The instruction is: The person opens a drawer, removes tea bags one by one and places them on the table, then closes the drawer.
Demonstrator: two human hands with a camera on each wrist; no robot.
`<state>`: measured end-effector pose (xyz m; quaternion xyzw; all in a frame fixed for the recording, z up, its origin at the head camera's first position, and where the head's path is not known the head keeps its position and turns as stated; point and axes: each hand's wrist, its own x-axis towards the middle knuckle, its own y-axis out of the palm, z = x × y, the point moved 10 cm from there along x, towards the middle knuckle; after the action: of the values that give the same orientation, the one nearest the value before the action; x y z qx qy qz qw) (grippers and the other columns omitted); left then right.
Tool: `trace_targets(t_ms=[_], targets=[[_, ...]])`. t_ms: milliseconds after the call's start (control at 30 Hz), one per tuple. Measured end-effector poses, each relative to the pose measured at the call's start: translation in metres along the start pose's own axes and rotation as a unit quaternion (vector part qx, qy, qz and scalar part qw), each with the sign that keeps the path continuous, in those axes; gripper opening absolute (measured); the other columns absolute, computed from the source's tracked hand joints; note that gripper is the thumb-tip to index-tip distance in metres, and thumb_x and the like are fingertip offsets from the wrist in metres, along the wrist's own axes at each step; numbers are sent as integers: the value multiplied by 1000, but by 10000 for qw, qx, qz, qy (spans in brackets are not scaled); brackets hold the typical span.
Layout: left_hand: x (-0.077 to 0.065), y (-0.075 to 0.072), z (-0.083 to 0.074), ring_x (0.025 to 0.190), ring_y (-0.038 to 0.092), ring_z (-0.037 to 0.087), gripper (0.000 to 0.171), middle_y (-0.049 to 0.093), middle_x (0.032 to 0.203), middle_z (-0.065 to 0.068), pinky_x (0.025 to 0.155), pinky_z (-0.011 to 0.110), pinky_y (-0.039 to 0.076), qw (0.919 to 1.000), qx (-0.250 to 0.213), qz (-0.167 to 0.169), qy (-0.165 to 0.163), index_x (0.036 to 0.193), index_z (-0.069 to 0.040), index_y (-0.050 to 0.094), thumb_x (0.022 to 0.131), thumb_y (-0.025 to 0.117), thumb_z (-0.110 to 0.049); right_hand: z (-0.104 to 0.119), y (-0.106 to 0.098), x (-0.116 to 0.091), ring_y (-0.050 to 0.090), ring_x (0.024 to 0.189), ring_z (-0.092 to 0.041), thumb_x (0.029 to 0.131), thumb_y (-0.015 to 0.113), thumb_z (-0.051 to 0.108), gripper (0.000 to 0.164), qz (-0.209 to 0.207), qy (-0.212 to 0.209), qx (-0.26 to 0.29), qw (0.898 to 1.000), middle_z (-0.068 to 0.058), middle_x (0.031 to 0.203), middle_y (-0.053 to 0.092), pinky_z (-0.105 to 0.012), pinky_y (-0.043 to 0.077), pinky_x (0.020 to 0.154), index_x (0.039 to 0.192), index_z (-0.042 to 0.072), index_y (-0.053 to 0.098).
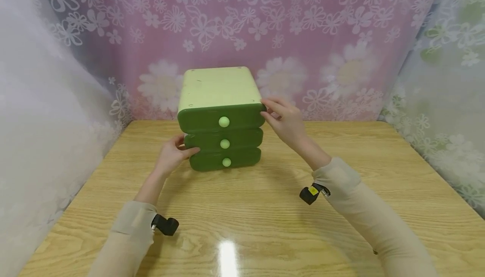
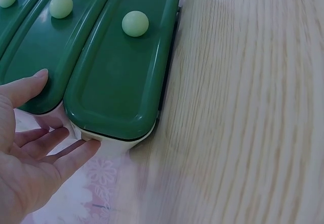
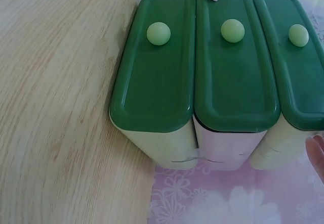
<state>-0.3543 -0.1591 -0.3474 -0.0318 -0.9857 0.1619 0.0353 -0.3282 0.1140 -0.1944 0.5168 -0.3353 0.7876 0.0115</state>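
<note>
A small drawer unit point(image 1: 217, 86) with a cream top and three dark green fronts stands on the table, each front bearing a round pale knob point(image 1: 224, 121). My left hand point(image 1: 170, 155) grips its left side. The left wrist view shows that thumb on the middle front point(image 2: 33, 95) and the fingers point(image 2: 76, 158) along the cream side by the lowest drawer. At the upper right corner, my right hand point(image 1: 286, 120) holds the top drawer's edge between thumb and fingers. Only a few fingers point(image 3: 316, 155) of it show in the right wrist view.
The wood-grain table point(image 1: 242, 209) spreads out in front and to both sides. Behind the unit hangs a pink flowered curtain point(image 1: 227, 24), with pale curtains at left and right. A small black camera point(image 1: 165, 225) is strapped at the left wrist, another point(image 1: 310, 194) at the right.
</note>
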Motion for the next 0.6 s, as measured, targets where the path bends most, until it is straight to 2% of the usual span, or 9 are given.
trace_targets(t_ms=[233,600], targets=[[1,11,-3,119,52,33,64,47,134,18,90,47,49,9999,-29,107,-17,137,-1,41,83,71,-18,-1,-9,-6,64,76,-25,82,68,-1,28,-14,-3,-84,10000,-17,102,65,-31,55,58,110,-4,67],[4,24,-9,119,53,32,65,48,134,16,89,47,50,9997,-90,212,41,138,-2,42,82,72,-17,-3,-25,-14,64,74,-25,78,72,-4,28,-435,-246,-218,9985,-18,100,66,-34,55,55,105,-5,68]])
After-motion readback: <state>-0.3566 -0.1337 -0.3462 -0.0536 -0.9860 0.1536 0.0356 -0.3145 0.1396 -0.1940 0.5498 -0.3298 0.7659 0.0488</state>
